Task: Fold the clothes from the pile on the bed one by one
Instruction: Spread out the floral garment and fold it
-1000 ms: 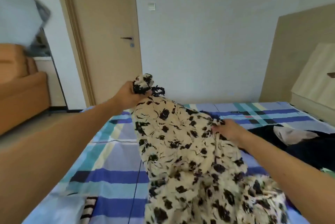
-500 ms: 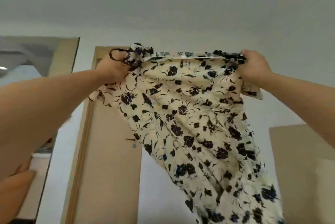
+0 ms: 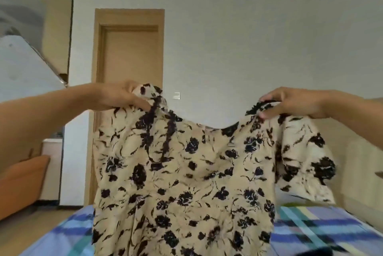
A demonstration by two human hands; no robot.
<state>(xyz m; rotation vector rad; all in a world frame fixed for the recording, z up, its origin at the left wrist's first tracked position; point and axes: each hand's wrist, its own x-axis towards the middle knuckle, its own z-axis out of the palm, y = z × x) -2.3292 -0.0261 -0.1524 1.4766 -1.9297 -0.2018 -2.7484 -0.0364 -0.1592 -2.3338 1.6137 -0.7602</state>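
Observation:
A cream dress with a black flower print [image 3: 186,172] hangs spread in the air in front of me, above the bed. My left hand [image 3: 122,96] pinches its left shoulder, where a dark trim runs down. My right hand [image 3: 290,103] pinches the right shoulder, and a short sleeve droops below that hand. The neckline sags between my hands. The dress hides the middle of the bed, and its hem runs out of the bottom of the view. The pile of clothes is not visible.
The bed has a blue, teal and white plaid sheet [image 3: 310,233]. A wooden door [image 3: 130,54] stands behind the dress, an orange sofa [image 3: 20,183] at the far left, and a wooden headboard panel [image 3: 360,162] at the right.
The dress went from lying on the bed to held up high, then lower with the bed back in view. My hands now hold its shoulders, and it hangs flat and spread.

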